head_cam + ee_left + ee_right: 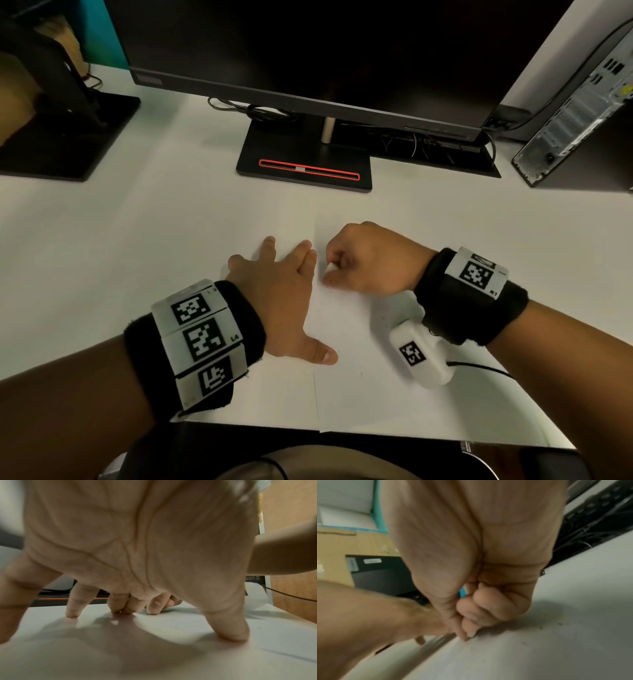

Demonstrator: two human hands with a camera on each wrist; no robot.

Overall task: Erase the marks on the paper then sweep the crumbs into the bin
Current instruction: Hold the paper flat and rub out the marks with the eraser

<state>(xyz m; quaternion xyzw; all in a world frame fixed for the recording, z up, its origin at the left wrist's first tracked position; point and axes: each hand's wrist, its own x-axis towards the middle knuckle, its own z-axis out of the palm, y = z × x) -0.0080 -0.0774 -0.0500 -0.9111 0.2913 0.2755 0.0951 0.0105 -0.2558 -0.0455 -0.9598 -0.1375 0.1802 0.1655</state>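
A white sheet of paper (pixel 356 397) lies on the white desk (pixel 137 260), near its front edge. My left hand (pixel 284 291) is spread flat, its fingertips (pixel 72 613) and thumb pressing on the paper's left edge. Just to its right, my right hand (pixel 366 260) is curled into a fist that pinches a small white eraser (pixel 330 266) with its tip down on the paper (pixel 539 649). A few faint dark specks (pixel 559 623) lie on the sheet to the right of that hand (pixel 488 561). No bin is in view.
A black monitor on a stand (pixel 305 168) rises straight behind the paper, with cables behind it. A second black stand (pixel 68 137) is at the back left, and a computer tower (pixel 582 113) at the back right. The desk's front edge (pixel 376 437) runs just below the paper.
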